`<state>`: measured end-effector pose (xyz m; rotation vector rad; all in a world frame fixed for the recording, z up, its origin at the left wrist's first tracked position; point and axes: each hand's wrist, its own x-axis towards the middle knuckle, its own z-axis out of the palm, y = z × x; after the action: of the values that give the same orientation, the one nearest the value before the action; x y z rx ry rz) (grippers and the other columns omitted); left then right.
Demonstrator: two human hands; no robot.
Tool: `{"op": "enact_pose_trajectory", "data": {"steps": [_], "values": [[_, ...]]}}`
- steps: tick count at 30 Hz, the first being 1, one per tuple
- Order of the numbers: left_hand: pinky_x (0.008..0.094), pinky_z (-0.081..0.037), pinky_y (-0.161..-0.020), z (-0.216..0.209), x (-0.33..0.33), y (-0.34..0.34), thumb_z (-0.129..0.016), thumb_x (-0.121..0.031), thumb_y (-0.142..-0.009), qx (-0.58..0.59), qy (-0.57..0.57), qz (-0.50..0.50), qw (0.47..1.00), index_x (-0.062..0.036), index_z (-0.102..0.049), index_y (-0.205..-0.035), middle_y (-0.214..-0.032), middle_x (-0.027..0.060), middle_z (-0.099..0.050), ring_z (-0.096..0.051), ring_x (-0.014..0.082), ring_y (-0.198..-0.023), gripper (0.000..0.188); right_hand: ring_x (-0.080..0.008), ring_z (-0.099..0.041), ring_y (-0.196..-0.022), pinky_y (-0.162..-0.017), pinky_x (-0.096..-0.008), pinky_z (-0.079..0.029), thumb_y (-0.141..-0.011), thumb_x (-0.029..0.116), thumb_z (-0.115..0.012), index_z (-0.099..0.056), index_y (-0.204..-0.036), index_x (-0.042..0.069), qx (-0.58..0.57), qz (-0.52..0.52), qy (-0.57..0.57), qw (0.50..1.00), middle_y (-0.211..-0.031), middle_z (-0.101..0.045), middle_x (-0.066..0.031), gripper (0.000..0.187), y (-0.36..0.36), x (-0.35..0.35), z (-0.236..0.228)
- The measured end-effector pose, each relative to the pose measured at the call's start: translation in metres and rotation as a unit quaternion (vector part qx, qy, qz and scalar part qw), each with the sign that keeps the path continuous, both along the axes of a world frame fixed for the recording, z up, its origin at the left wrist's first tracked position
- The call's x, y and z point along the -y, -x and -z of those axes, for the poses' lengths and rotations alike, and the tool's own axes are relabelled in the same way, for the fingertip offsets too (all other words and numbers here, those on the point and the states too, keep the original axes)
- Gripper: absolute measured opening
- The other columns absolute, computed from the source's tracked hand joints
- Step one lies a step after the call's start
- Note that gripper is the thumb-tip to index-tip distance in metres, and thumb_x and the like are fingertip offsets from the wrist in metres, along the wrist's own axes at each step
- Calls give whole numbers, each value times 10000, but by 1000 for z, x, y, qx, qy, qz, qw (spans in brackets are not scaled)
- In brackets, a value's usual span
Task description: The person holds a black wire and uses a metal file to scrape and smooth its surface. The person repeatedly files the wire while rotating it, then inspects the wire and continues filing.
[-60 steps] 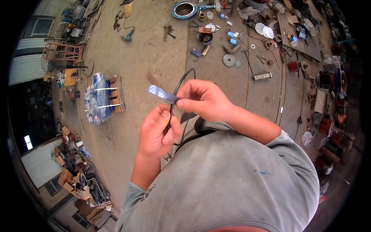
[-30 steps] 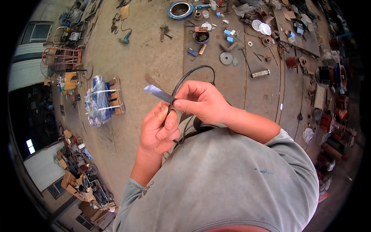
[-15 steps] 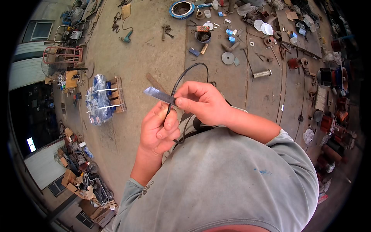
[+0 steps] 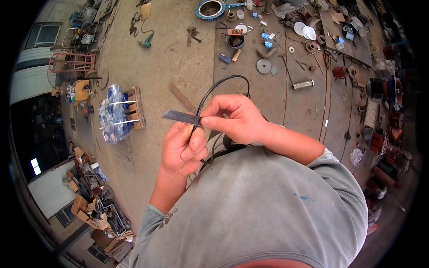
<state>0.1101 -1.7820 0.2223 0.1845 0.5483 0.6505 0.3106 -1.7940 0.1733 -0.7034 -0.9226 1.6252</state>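
Observation:
Close in front of my chest, my left hand [image 4: 182, 149] is closed around a black cable [image 4: 214, 85]. The cable rises out of that fist, loops up and over to the right, and passes behind my right hand [image 4: 239, 119]. Between thumb and fingers, my right hand pinches a flat grey metal blade [image 4: 178, 117] with a slanted end. This blade points left, lying across the cable just above my left hand's fingers. Whether its edge touches the cable's sheath I cannot tell. Another stretch of cable hangs below my left hand, near my shirt.
A plastic-wrapped blue load [image 4: 115, 111] sits on a wooden pallet [image 4: 136, 107] to the left. Ahead on the floor lie a green power tool [image 4: 145, 41], a blue-rimmed ring [image 4: 210, 3], a metal disc [image 4: 263, 66] and a metal cylinder [image 4: 303, 84]. Machine parts crowd the right side.
The blade has tilted to lie flatter and its tip has shifted slightly left and down. The cable loop has widened a little to the right. My left hand stays nearly still.

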Motion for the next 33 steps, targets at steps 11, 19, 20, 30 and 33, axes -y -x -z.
{"op": "enact_pose_trajectory", "data": {"steps": [11, 19, 20, 30, 33], "values": [[227, -268, -422, 10, -1, 4, -353, -209, -1146, -109, 13, -21, 994, -87, -528, -1201, -769, 75, -631, -344, 51, -407, 220, -68, -538, -834, -792, -264, -472, -1033, 206, -678, -637, -1016, 53, -102, -33, 128, 986, -952, -659, 18, 160, 7, -16, 23], [213, -373, -477, 86, -32, 1, -594, -85, -1052, -382, -164, -22, 909, -17, -543, -1212, -875, 102, -678, -466, 48, -529, 181, -70, -578, -939, -874, -276, -480, -1035, 214, -677, -668, -1047, 32, -69, 38, 189, 979, -1026, -688, -11, 183, 10, -53, 74], [205, -399, -496, 100, -39, -1, -669, -6, -988, -414, -179, -34, 892, 10, -575, -1186, -900, 109, -681, -512, 47, -584, 220, -72, -582, -944, -880, -277, -482, -1036, 210, -675, -669, -1045, 28, -53, 44, 207, 976, -1019, -686, -10, 181, 13, -59, 89], [265, -497, -524, 347, -114, 36, -514, -237, -1091, 17, 174, 10, 984, -22, -614, -1189, -933, 40, -592, -561, 136, -739, 256, -112, -625, -992, -922, -293, -487, -1025, 198, -685, -689, -1054, 25, -43, 68, 310, 947, -1018, -706, -30, 176, 39, -142, 306], [329, -595, -549, 445, -133, 33, -534, -236, -1084, 3, 212, -4, 977, -20, -609, -1168, -921, 73, -637, -634, 175, -742, 244, -106, -628, -988, -916, -282, -489, -1023, 201, -687, -694, -1057, 14, -38, 75, 318, 944, -1016, -713, -31, 190, 48, -163, 390]]}}
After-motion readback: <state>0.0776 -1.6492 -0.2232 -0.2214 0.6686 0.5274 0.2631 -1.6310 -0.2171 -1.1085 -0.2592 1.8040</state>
